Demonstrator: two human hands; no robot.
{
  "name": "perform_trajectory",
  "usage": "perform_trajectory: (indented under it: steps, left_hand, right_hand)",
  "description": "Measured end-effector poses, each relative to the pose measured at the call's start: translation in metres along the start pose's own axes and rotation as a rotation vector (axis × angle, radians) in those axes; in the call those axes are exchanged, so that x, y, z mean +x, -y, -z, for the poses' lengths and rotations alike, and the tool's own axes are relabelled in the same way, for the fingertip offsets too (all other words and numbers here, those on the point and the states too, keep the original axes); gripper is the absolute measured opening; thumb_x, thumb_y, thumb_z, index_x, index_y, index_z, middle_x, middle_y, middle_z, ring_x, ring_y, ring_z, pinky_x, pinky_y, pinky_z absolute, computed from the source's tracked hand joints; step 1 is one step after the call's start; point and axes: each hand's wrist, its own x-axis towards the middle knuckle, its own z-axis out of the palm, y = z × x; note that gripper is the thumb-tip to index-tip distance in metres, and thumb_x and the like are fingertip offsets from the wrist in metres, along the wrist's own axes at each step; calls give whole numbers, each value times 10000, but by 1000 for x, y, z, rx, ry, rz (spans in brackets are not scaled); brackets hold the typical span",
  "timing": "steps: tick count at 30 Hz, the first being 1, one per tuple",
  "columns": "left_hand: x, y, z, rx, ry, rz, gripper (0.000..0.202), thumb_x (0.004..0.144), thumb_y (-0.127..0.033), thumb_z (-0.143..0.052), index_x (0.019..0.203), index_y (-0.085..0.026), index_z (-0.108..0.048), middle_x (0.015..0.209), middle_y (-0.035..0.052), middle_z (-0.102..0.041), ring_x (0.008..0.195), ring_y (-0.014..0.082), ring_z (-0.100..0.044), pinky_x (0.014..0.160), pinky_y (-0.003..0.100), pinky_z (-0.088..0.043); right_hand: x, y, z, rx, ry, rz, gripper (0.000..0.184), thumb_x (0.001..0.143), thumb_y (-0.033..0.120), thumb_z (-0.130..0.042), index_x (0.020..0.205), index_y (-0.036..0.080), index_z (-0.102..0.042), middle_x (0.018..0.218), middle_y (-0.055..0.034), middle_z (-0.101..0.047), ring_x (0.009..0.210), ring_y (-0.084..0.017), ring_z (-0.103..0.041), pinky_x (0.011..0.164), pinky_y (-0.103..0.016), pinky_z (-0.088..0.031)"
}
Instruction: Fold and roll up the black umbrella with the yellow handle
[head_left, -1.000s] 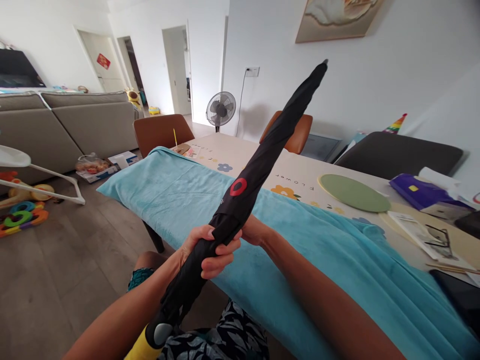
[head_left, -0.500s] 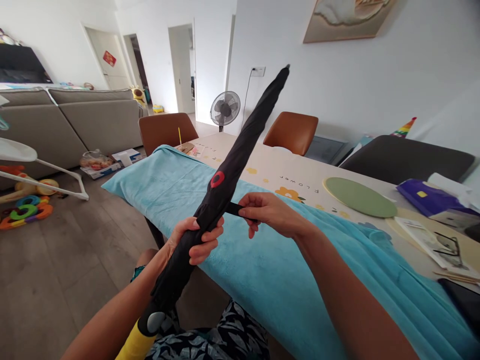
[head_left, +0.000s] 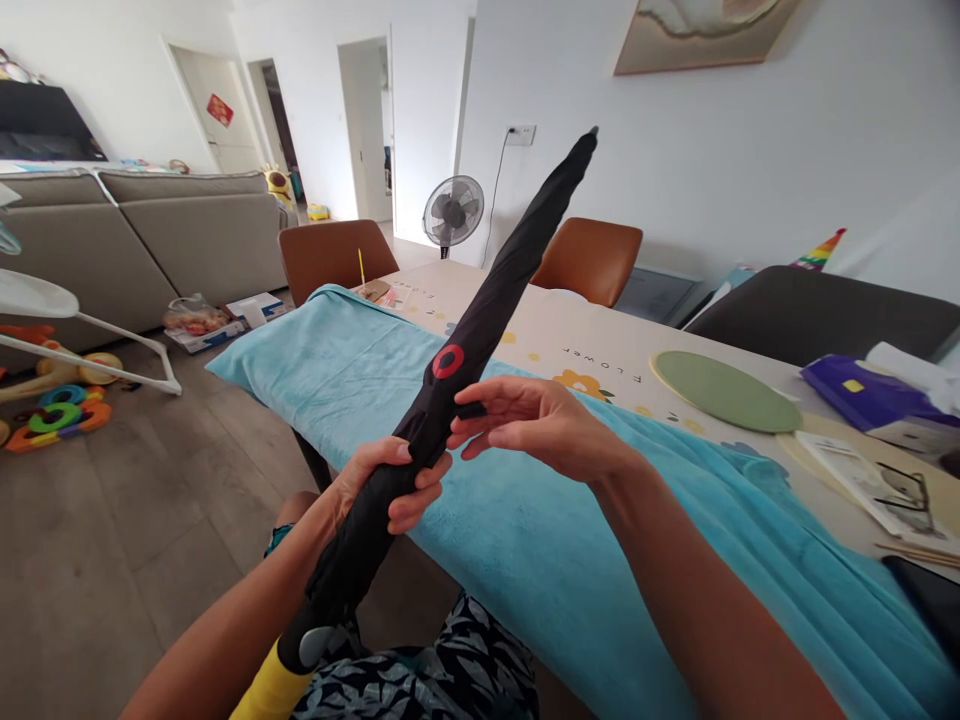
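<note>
A folded black umbrella (head_left: 517, 265) slants from my lap up to the right, its tip pointing at the wall. It has a red ring mark (head_left: 448, 361) on its cloth and a yellow handle (head_left: 271, 690) at the lower end. My left hand (head_left: 366, 466) is closed around the rolled cloth, below the ring. Beside the umbrella, my right hand (head_left: 551, 428) has its fingers stretched towards the cloth, thumb apart. A short piece of black strap (head_left: 471, 410) shows at those fingers; the rest of it is hidden.
A light blue cloth (head_left: 525, 520) covers the near part of the table (head_left: 517, 310). To the right are a green oval mat (head_left: 724, 392), a purple tissue pack (head_left: 862, 390), glasses (head_left: 907, 492) and a phone (head_left: 926, 600). Brown chairs (head_left: 589, 262) and a fan (head_left: 453, 210) stand beyond.
My right hand has moved left against the umbrella, bringing the strap with it, and its fingers have straightened. The umbrella has turned slightly, so its red ring faces me more. My left hand keeps its grip.
</note>
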Motion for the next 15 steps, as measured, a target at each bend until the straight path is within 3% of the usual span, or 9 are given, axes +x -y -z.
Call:
perform_trajectory:
  steps: [4, 7, 15]
  left_hand:
    - [3, 1, 0, 9, 37, 51, 204, 741, -340, -465, 752, -141, -509, 560, -36, -394, 347, 40, -299, 323, 167, -351]
    - [4, 3, -1, 22, 28, 83, 225, 748, -342, -461, 720, -129, -526, 521, -33, -388, 356, 47, -319, 346, 167, -362]
    - [9, 7, -3, -3, 76, 116, 246, 740, -371, -458, 720, -134, -524, 492, -38, -376, 340, 51, -307, 332, 168, -344]
  right_hand:
    - [2, -2, 0, -99, -49, 39, 144, 785, 233, -606, 894, 143, -634, 734, -37, -686, 697, -172, -670, 650, -328, -551]
    - [3, -3, -1, -177, -59, 35, 150, 787, 262, -604, 867, 142, -645, 649, -15, -667, 607, -149, -654, 585, -284, -534]
    - [0, -1, 0, -202, -21, -17, 127, 766, 244, -614, 830, 136, -636, 581, -2, -645, 582, -144, -645, 599, -272, -513]
